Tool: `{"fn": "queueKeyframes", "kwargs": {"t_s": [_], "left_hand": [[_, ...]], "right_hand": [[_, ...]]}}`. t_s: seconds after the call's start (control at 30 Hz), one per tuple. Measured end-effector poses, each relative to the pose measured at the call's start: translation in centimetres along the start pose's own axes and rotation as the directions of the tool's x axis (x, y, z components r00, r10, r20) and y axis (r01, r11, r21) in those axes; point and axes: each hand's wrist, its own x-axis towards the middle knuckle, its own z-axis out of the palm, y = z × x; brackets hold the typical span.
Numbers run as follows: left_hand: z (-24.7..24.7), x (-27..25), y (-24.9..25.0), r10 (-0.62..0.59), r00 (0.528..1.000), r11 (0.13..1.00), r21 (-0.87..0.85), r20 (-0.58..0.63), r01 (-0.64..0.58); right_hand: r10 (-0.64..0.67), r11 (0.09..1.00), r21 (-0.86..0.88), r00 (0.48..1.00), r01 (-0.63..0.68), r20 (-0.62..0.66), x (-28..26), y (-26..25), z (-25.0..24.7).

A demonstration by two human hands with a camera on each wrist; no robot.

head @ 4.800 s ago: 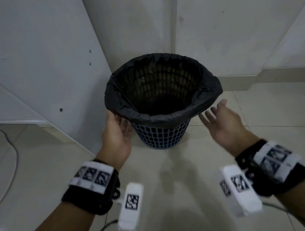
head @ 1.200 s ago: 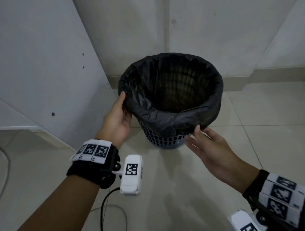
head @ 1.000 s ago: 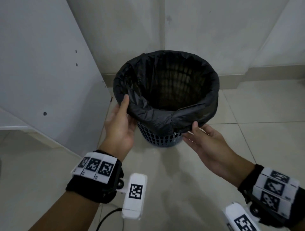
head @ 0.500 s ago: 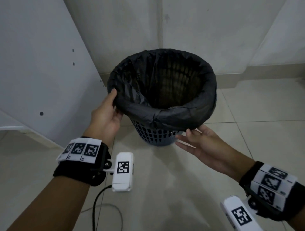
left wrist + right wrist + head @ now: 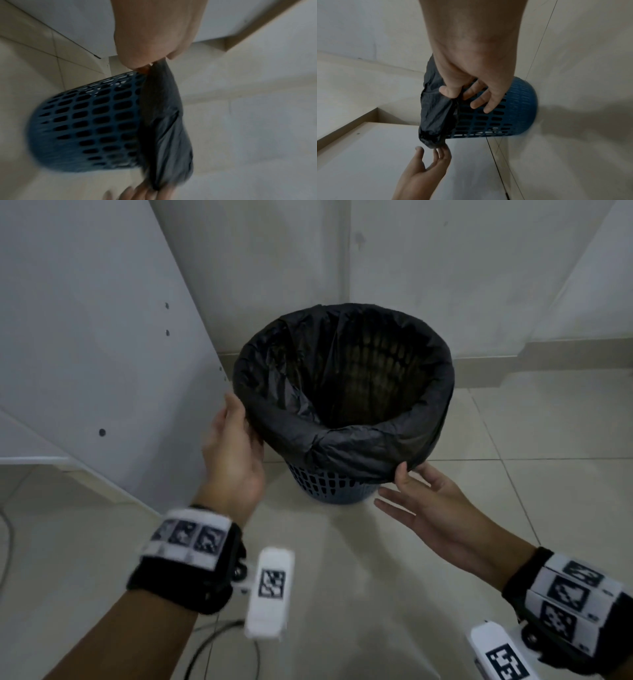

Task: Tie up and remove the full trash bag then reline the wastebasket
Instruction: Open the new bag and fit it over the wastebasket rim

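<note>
A blue lattice wastebasket stands on the tiled floor, lined with a black trash bag whose top is folded over the rim. Inside, only bag and dark lattice show. My left hand pinches the fold at the left rim, thumb on top and fingers underneath; the left wrist view shows the bag coming out between thumb and fingers above the basket. My right hand pinches the fold's lower hem at the front right. In the right wrist view, thumb and forefinger nip the bag while the other fingers lie straight against the basket.
A white cabinet panel stands close to the basket's left side. The wall and its skirting run right behind. A dark cable lies on the floor under my left forearm. Bare tiles stretch to the right and front.
Both hands closed in from beside the basket onto the bag's fold. In the last half second my right thumb came over the hem, farther right; my left hand stays at the left rim.
</note>
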Motion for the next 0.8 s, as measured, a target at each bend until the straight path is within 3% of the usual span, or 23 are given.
{"fn": "queueKeyframes", "kwargs": {"t_s": [0.17,0.3,0.53,0.8], "left_hand": [[-1.1,-6.6,-5.1,0.074,0.994,0.962,0.270,-0.084,-0.049],[-0.6,-8.3,-5.9,-0.014,1.000,0.972,0.233,-0.023,0.019],[0.4,-8.6,-5.0,-0.053,0.998,0.982,0.183,-0.026,0.057],[0.5,-8.1,-4.6,-0.161,0.985,0.977,0.152,0.056,0.151]], "right_hand": [[-0.047,0.995,0.082,0.998,0.050,-0.040,-0.1,0.7,0.9],[-0.093,0.984,0.146,0.994,0.102,-0.064,0.0,0.1,1.5],[-0.008,0.994,0.110,0.996,0.017,-0.084,0.2,-0.1,2.0],[-0.055,0.989,0.129,0.995,0.066,-0.082,0.6,-0.5,2.6]]}}
